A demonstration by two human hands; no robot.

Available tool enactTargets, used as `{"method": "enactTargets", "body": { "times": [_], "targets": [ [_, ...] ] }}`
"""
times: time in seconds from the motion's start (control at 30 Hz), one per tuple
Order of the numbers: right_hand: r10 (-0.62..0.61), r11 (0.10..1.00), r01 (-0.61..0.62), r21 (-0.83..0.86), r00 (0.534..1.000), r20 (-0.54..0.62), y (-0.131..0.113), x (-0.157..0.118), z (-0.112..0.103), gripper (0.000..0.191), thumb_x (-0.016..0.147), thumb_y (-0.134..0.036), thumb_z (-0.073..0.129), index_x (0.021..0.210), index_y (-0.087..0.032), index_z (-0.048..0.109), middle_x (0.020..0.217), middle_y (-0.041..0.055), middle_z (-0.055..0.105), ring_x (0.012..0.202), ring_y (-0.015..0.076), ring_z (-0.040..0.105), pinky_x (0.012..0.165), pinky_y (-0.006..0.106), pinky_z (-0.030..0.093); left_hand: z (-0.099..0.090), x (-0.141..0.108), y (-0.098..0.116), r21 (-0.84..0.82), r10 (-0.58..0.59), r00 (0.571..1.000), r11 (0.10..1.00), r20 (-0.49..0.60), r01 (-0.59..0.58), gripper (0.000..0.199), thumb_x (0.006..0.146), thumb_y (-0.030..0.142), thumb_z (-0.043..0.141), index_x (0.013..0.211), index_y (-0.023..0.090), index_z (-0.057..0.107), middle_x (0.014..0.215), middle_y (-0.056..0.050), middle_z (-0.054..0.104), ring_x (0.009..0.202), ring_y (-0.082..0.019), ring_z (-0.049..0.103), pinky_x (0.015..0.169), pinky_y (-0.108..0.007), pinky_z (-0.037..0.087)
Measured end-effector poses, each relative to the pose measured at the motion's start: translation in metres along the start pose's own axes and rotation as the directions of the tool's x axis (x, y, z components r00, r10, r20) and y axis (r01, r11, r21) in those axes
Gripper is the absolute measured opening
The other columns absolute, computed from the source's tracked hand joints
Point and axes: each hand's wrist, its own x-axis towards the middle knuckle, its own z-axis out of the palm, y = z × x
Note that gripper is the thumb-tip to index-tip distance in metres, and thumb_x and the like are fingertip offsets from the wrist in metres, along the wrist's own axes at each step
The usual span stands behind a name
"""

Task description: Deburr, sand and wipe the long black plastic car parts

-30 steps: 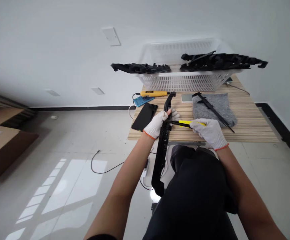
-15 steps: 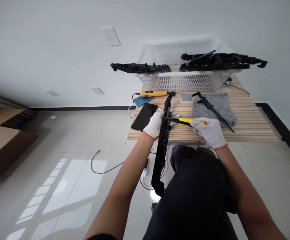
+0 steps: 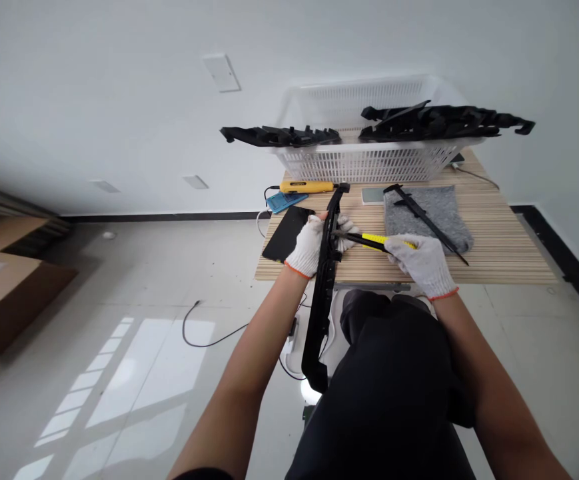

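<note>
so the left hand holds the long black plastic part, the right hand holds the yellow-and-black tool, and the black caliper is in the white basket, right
Only the black caliper is misplaced: the head view shows it lying across the grey cloth. The left hand does hold the long black plastic part, the right hand the yellow-and-black tool.

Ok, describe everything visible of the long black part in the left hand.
The long black part looks like molded plastic, narrow and ridged, its ends bent. In view it slants across the near table edge. The gloved left hand grips its upper half; the tip of a black-and-yellow tool seems to touch it.
</note>
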Motion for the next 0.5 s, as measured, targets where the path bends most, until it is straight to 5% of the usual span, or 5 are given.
{"method": "enactTargets", "body": {
  "times": [0.5],
  "targets": [
    [-0.013,0.999,0.014,-0.035,0.999,0.029,-0.0011,-0.0011,-0.0010,0.049,0.068,-0.056,0.083,0.094,-0.014,0.083,0.058,0.0019,0.061,0.045,0.0080,0.039,0.038,0.022,0.027,0.0088,-0.0079,0.0008,-0.023,-0.069,0.995,0.997,-0.074,0.067,0.031,0.099,0.040,0.038,0.081,0.019,0.052,0.074,-0.007,0.053,0.068,-0.022,0.059,0.072,-0.039,0.060]
  ]
}}
